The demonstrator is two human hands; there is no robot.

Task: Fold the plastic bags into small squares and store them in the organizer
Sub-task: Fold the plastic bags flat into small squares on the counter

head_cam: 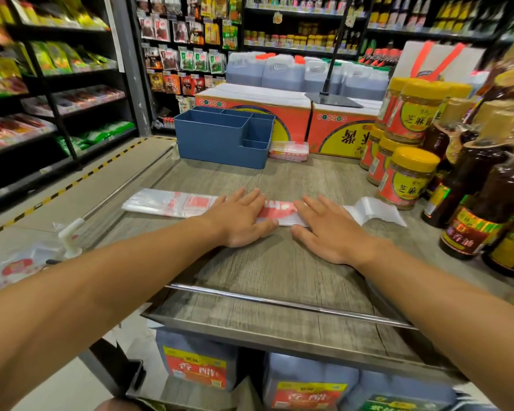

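Progress is sitting at the early stage: left hand (240,218) and right hand (328,229) are pressing flat, grip relaxed and holding nothing, on a plastic bag (172,203) lying as a long strip across the surface (279,268), with squaring and the blue organizer (220,140) beyond still awaiting.

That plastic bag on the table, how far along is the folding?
Done: the plastic bag is a long narrow strip. In hand: left hand and right hand press it flat. Left: folding it square, storing it in the blue organizer.
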